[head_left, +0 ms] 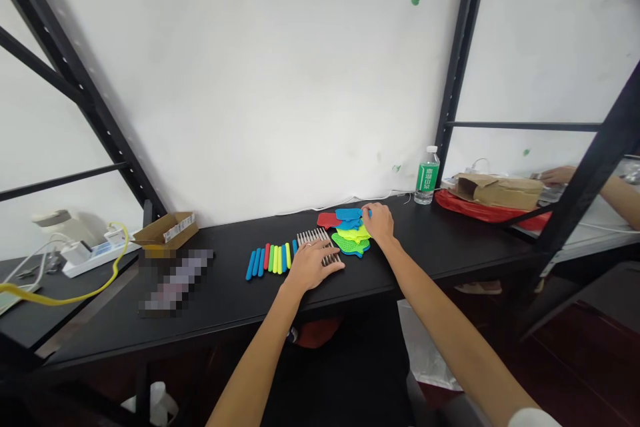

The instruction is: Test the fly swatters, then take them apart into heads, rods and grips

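My left hand (pixel 311 265) lies with its fingers spread over a row of thin silvery rods (pixel 311 235), covering part of them. Left of it, a row of coloured plastic sticks, like handles, in blue, red, green and yellow (pixel 275 259) lies side by side. My right hand (pixel 381 221) has its fingers bent in at the edge of a blue flat plastic piece (pixel 349 214) at the pile's right side. The pile resembles fly swatter heads: a red one (pixel 328 219), yellow ones (pixel 354 233) and a perforated green one (pixel 350 244) overlap there.
The black table (pixel 225 307) stands against a white wall. An open cardboard box (pixel 167 230) and a blurred-out item (pixel 180 282) are on the left, beyond them a power strip (pixel 100 257). A water bottle (pixel 427 175) stands back right. Another person's hand (pixel 559 175) shows beyond the frame post.
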A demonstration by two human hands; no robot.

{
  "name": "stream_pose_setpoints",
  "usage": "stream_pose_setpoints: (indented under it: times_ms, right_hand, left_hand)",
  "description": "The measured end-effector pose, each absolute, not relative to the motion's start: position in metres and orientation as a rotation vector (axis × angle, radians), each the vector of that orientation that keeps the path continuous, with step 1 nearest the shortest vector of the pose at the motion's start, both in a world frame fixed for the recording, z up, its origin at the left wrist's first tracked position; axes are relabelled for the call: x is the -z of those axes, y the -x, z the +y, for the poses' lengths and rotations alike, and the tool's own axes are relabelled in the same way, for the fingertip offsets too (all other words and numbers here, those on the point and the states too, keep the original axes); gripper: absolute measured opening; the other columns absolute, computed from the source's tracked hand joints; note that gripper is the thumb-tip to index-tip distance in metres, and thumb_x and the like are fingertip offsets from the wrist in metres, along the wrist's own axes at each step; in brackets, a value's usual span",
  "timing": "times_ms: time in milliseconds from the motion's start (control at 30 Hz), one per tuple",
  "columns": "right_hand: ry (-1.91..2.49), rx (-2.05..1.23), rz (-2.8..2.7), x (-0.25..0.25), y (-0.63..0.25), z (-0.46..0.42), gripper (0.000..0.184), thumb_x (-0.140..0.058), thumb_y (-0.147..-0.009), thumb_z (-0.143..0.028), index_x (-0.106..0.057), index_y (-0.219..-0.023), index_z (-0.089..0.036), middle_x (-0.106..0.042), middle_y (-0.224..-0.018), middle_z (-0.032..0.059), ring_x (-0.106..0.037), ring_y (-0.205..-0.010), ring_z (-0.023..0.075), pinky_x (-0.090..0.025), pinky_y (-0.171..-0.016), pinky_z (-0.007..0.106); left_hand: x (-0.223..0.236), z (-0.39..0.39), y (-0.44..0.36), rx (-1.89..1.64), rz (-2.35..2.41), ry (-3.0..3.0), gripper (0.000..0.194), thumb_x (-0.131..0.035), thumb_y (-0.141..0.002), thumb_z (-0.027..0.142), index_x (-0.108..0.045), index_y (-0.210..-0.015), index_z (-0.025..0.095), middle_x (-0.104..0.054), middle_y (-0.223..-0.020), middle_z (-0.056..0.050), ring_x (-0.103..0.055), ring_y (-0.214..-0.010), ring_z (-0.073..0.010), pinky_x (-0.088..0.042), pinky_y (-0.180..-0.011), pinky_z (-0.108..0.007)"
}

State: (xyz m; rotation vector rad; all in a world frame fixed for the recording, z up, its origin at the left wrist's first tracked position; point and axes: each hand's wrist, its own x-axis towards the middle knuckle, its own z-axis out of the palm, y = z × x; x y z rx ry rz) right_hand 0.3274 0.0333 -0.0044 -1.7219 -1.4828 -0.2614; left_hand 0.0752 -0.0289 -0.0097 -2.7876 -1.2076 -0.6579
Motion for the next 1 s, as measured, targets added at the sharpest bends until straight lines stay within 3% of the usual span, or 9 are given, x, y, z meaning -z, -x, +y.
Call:
stream_pose_setpoints:
  times_ms: [167,267,433,633,1000]
  right_hand:
    - [1.705,0.282,-1.484,0.0056,-0.3285,0.0345,0.029,-0.043,-0.094,-0.024,-0.072,-0.097,-0.022,-0.068,-0.101,0.0063,-0.054,-0.093,0.0227,-0.036,-0.08,0.031]
    - [1.706,0.281,-1.487,0.0065,-0.3287,0.0349,0.028,-0.043,-0.094,-0.025,-0.072,-0.097,-0.023,-0.068,-0.1,0.0062,-0.054,-0.093,0.023,-0.036,-0.079,0.031]
    - [1.698,0.267,-1.491,0.0072,-0.3287,0.0354,0.028,-0.043,-0.094,-0.025,-0.071,-0.097,-0.023,-0.068,-0.101,0.0061,-0.054,-0.094,0.0228,-0.036,-0.079,0.031]
    - [1.709,0.256,-1.493,0.0065,-0.3284,0.0348,0.029,-0.043,-0.094,-0.025,-0.071,-0.098,-0.023,-0.069,-0.102,0.0062,-0.055,-0.094,0.0227,-0.036,-0.08,0.031]
    - [1.713,0.251,-1.504,0.0065,-0.3275,0.0352,0.03,-0.042,-0.095,-0.025,-0.072,-0.098,-0.023,-0.069,-0.102,0.0066,-0.055,-0.095,0.0225,-0.037,-0.082,0.031]
  left_hand:
    - [0.0086,-0.0283,-0.0751,0.675,-1.254,2.728,0.065,-0.045,-0.083,0.077,-0.065,-0.128,0.034,-0.047,-0.151,-0.004,-0.04,-0.139,-0.0334,-0.029,-0.114,-0.053]
    - [0.0092,-0.028,-0.0749,0.629,-1.308,2.762,0.067,-0.043,-0.083,0.078,-0.063,-0.131,0.036,-0.049,-0.15,-0.004,-0.041,-0.138,-0.034,-0.028,-0.113,-0.056]
    - [0.0097,-0.0273,-0.075,0.657,-1.279,2.764,0.062,-0.046,-0.084,0.075,-0.066,-0.127,0.034,-0.053,-0.146,-0.003,-0.045,-0.135,-0.0308,-0.034,-0.111,-0.049]
    - [0.0088,-0.0289,-0.0748,0.649,-1.352,2.747,0.069,-0.048,-0.079,0.079,-0.064,-0.13,0.036,-0.049,-0.149,-0.004,-0.041,-0.138,-0.0354,-0.029,-0.113,-0.056]
    - [0.0096,-0.0303,-0.0742,0.711,-1.297,2.739,0.066,-0.049,-0.08,0.077,-0.068,-0.125,0.033,-0.058,-0.14,-0.005,-0.05,-0.13,-0.0305,-0.036,-0.109,-0.047]
